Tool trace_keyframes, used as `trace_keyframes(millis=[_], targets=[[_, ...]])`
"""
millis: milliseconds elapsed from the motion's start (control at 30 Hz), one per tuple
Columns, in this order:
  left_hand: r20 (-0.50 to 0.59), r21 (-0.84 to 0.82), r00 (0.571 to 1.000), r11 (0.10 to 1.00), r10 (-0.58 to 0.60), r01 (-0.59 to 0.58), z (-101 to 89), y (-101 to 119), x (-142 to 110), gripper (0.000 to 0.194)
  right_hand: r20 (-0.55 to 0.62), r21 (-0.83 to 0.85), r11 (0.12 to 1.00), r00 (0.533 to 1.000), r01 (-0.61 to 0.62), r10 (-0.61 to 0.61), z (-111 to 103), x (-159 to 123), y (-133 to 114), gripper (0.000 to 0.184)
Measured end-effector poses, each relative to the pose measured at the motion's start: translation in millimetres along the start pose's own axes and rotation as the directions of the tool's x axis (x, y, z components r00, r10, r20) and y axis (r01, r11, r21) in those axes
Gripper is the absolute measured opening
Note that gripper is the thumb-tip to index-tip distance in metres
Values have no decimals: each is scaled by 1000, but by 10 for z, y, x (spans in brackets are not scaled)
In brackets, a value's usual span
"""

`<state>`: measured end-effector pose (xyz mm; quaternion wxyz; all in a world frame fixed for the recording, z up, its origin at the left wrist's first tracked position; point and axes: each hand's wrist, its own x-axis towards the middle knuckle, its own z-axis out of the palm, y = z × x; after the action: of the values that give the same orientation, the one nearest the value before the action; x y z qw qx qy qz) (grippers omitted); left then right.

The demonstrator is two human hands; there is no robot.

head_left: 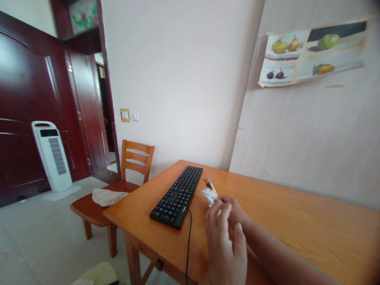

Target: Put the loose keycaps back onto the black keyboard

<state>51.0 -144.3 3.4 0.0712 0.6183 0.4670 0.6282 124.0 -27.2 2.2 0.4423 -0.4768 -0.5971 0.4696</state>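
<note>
On the table, my right hand [233,208] is closed, its fingertips at the lower end of a thin white stick [213,187]. The stick's far end has a small dark part, too small to make out. A crumpled white tissue [209,194] is bunched against the stick, just beyond my fingers. My left hand [225,241] is nearer to me and overlaps part of the right hand. Its fingers are bent and the thumb stands apart, and I see nothing held in it. Left of both hands lies a black keyboard [179,196], keys up.
The keyboard's cable [189,241] runs over the near edge of the wooden table [297,209]. A wooden chair [138,158] with a pale cloth [107,196] on its seat stands to the left. Farther left is a white tower fan [55,158] by a dark red door [20,99].
</note>
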Motion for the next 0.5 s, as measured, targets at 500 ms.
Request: trace_keyframes(millis=[500], targets=[[49, 30, 991, 992, -123, 122, -748, -515, 693, 47, 381, 516, 814, 923, -268, 62, 412, -527, -472, 32]])
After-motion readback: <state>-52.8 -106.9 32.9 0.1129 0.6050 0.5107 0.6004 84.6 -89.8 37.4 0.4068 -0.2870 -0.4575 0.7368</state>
